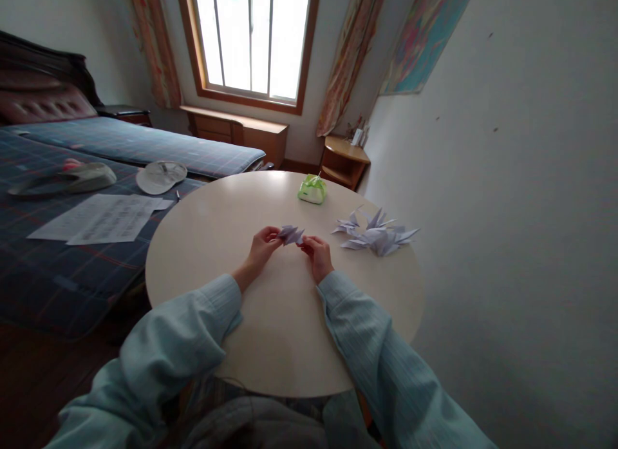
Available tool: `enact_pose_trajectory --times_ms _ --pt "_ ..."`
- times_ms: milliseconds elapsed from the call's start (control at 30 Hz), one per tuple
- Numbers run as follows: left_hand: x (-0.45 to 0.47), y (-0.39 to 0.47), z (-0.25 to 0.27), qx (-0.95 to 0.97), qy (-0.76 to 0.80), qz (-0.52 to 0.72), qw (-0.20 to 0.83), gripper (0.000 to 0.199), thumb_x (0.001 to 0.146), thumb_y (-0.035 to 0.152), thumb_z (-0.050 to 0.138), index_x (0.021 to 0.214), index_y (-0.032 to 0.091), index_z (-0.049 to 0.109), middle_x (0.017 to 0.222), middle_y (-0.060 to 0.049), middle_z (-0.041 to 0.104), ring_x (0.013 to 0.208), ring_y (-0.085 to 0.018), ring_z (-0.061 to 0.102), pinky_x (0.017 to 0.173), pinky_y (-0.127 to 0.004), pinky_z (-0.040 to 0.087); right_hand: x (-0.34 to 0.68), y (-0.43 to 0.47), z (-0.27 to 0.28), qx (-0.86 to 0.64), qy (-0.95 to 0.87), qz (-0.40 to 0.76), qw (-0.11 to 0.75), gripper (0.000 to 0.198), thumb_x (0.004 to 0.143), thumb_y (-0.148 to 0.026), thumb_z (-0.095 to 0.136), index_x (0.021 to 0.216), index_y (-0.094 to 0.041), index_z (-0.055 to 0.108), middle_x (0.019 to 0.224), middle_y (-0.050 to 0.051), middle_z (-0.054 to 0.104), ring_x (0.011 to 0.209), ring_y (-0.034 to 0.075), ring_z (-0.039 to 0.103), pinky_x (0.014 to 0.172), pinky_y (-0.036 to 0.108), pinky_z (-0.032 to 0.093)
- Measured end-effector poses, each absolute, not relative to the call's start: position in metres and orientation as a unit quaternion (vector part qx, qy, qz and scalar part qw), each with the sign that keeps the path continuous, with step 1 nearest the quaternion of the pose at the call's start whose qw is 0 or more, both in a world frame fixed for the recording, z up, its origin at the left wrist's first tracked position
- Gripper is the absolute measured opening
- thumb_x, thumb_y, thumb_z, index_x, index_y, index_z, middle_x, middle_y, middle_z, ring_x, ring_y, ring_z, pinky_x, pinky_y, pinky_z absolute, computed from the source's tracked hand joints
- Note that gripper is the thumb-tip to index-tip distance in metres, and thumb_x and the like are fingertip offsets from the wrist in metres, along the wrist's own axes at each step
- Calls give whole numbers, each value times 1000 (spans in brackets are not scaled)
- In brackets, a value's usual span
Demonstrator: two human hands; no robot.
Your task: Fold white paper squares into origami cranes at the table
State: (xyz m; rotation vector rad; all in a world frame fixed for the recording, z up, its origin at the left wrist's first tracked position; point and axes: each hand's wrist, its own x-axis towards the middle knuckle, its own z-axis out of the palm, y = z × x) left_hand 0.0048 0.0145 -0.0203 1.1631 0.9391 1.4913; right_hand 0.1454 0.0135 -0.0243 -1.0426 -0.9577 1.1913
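Note:
Between my two hands is a small folded piece of pale purple paper (291,235), with pointed parts like an origami crane. My left hand (264,244) pinches its left end, fingers closed. On its right end the fingers of my right hand (317,254) are closed too. Both hands are over the middle of the round cream table (270,326). To their right lies a pile of similar folded paper cranes (381,236), with sharp points sticking out in several directions. The exact folds in the held piece are too small to make out.
A green and white tissue pack (312,190) stands toward the table's far edge. Left of the table is a bed with a plaid mattress (48,281), holding printed sheets (103,218) and a white cap (161,177). A white wall (506,243) runs close along the right side.

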Motion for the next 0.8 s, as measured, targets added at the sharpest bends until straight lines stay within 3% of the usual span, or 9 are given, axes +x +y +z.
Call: enact_pose_trajectory --times_ms 800 --pt "4 15 -19 475 366 645 475 20 51 21 69 63 14 55 67 0 60 66 -12 56 68 -27 44 144 8 -14 -382 -318 638 588 7 58 -17 60 52 -17 57 51 -3 60 53 8 54 55 20 43"
